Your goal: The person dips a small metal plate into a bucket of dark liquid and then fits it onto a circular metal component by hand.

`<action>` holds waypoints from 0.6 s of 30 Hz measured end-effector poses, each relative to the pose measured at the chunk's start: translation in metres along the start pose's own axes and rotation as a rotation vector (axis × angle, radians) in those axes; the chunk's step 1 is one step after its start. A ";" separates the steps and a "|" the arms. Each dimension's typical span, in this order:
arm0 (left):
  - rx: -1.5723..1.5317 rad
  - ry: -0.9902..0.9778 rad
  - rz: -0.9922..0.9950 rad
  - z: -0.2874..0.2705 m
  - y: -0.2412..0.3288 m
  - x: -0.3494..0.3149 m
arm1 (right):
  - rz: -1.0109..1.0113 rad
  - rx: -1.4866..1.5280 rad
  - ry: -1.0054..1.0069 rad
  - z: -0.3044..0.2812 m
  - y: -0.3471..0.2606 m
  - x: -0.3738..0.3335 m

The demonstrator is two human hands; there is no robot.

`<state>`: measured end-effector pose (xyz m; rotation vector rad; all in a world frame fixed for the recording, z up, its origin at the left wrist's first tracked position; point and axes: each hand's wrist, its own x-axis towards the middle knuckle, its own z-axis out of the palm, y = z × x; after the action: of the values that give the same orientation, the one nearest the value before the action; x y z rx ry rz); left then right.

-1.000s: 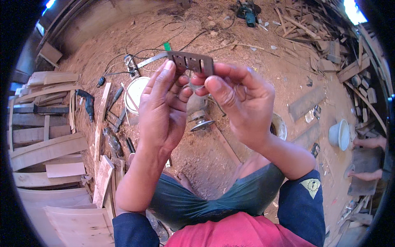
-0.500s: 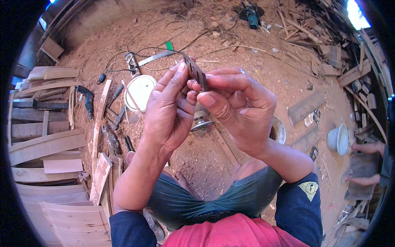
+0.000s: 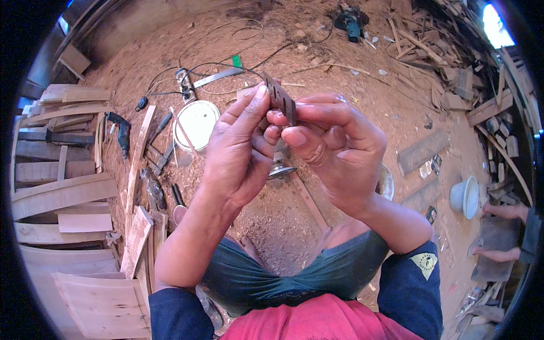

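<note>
A small dark flat plate with slots along it (image 3: 280,98) is held up in front of me, tilted nearly edge-on. My left hand (image 3: 239,144) pinches its left end between thumb and fingers. At the other end, my right hand (image 3: 343,147) has its thumb and fingertips closed on the lower corner. Both hands are raised well above the ground, and part of the plate is hidden behind the fingers. Below them a metal bowl-shaped piece (image 3: 280,170) shows between my wrists.
Curved boards (image 3: 68,195) are stacked on the left beside a drill (image 3: 121,136). A round white lid (image 3: 197,124), power strip (image 3: 184,85) and cables lie ahead. Far off sits a teal power tool (image 3: 352,31). At right are a basin (image 3: 464,197) and another person's bare limbs (image 3: 504,253).
Both hands and the plate have shifted slightly to the right. My grip on the plate looks the same.
</note>
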<state>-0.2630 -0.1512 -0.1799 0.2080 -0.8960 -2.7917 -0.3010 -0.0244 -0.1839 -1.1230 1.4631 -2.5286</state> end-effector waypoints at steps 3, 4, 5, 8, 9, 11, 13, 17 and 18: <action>0.003 0.022 -0.009 0.002 -0.001 0.001 | -0.022 0.000 -0.019 -0.002 -0.001 0.000; 0.002 0.021 -0.004 0.002 -0.001 0.001 | -0.040 0.007 -0.018 -0.002 -0.002 0.000; 0.012 0.029 -0.005 0.003 0.000 0.001 | -0.042 0.009 -0.022 -0.001 -0.001 0.001; 0.014 0.026 -0.006 0.001 0.000 0.001 | -0.054 -0.008 -0.035 -0.002 0.001 0.001; 0.011 0.018 -0.004 0.000 0.000 0.001 | -0.048 -0.020 -0.038 -0.002 0.000 0.000; 0.009 0.014 -0.008 0.000 0.000 0.001 | -0.042 -0.033 -0.041 -0.002 -0.001 0.000; 0.008 0.009 -0.012 0.000 0.000 0.001 | -0.032 -0.045 -0.040 -0.002 -0.002 0.000; 0.004 0.006 -0.010 -0.001 0.000 0.001 | -0.035 -0.048 -0.046 -0.003 -0.001 0.000; 0.006 0.012 -0.008 -0.001 -0.001 0.001 | -0.046 -0.050 -0.057 -0.004 0.000 0.000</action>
<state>-0.2636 -0.1512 -0.1808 0.2292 -0.9030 -2.7929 -0.3032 -0.0219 -0.1851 -1.2402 1.5123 -2.4800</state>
